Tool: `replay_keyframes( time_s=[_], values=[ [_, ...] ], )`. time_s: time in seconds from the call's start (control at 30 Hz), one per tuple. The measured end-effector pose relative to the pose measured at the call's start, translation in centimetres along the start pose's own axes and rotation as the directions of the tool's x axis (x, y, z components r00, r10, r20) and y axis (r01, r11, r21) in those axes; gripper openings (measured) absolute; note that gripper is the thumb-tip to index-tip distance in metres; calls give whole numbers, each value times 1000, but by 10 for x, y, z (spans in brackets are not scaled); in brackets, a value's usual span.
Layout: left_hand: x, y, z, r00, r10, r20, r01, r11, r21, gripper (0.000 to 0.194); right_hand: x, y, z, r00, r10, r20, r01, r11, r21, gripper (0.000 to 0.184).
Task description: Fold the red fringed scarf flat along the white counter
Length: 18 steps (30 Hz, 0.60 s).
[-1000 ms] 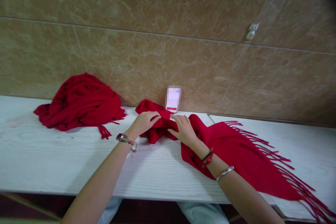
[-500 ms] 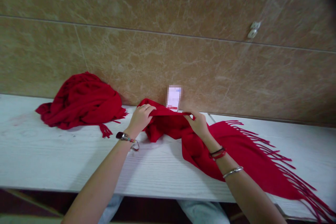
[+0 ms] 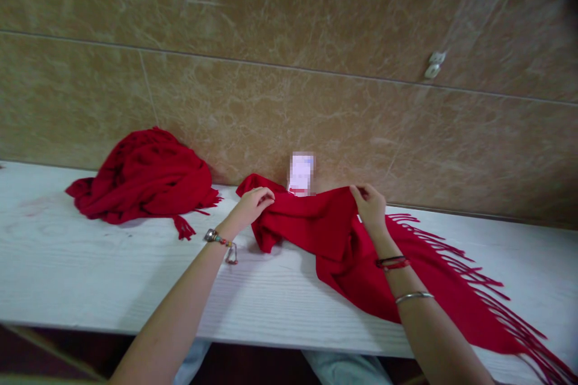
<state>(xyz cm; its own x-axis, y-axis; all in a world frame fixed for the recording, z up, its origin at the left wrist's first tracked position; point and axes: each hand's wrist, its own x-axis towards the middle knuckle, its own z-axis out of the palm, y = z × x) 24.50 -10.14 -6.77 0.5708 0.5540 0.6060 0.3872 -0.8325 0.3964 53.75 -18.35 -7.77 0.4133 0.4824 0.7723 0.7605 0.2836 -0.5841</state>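
A red fringed scarf (image 3: 311, 222) lies across the table in front of me, its fringe spread toward the right. My left hand (image 3: 256, 203) pinches the scarf's upper edge near its left end. Farther right, my right hand (image 3: 371, 204) grips the same edge between thumb and fingers, so a stretch of cloth is drawn out between the two hands. The part of the scarf under my right forearm is hidden.
A second red fringed cloth (image 3: 149, 180) sits bunched in a heap on the left of the white table (image 3: 67, 277). Behind the scarf, a phone-like object (image 3: 301, 171) with a blurred face leans against the brown marbled wall (image 3: 253, 114). A small white fixture (image 3: 435, 65) is on the wall.
My right hand has moved right along the scarf's edge, and the gap between my hands is wider. The cloth between them now hangs broader and flatter. My left hand has barely shifted.
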Motion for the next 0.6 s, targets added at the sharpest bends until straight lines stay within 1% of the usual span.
replay_keyframes(
  time_s=[0.07, 0.1, 0.17, 0.2, 0.27, 0.3, 0.33, 0.37, 0.4, 0.43, 0.53, 0.6],
  values=[
    [-1, 2, 3, 997, 4, 78, -6, 1000, 26, 10, -5, -8, 4, 986, -140, 96, 154, 974, -163, 20],
    [-2, 2, 3, 993, 6, 117, -11, 999, 41, 13, -10, -14, 7, 968, -204, 149, 233, 949, -213, 20],
    [-3, 1, 2, 982, 33, 187, -45, 997, 62, 16, -22, -28, 16, 915, -313, 255, 376, 890, -258, 23],
    [-4, 0, 2, 975, 53, 214, -70, 995, 69, 14, -29, -36, 21, 880, -358, 313, 442, 859, -260, 25],
    [-4, -1, 1, 966, 87, 245, -111, 990, 87, 7, -45, -51, 32, 784, -432, 445, 565, 794, -224, 30],
    [-4, -2, 0, 965, 92, 246, -120, 988, 99, 4, -53, -58, 38, 734, -453, 505, 609, 769, -195, 32],
    [-3, -2, 0, 966, 92, 242, -121, 987, 107, 5, -59, -62, 42, 692, -461, 555, 636, 754, -166, 35],
    [-3, -1, 1, 968, 91, 233, -118, 987, 106, 8, -65, -66, 46, 665, -458, 590, 645, 751, -143, 37],
    [-2, 1, 1, 971, 96, 220, -119, 989, 92, 9, -69, -67, 49, 653, -448, 611, 639, 758, -128, 39],
    [-2, 3, 2, 973, 109, 204, -125, 990, 68, 10, -72, -67, 52, 653, -433, 622, 624, 772, -118, 41],
    [-1, 13, 6, 970, 184, 157, -182, 983, -27, 12, -73, -62, 54, 680, -413, 606, 566, 821, -77, 45],
    [-2, 22, 9, 962, 236, 137, -227, 971, -77, 12, -69, -59, 53, 701, -429, 569, 541, 841, -32, 42]
  ],
)
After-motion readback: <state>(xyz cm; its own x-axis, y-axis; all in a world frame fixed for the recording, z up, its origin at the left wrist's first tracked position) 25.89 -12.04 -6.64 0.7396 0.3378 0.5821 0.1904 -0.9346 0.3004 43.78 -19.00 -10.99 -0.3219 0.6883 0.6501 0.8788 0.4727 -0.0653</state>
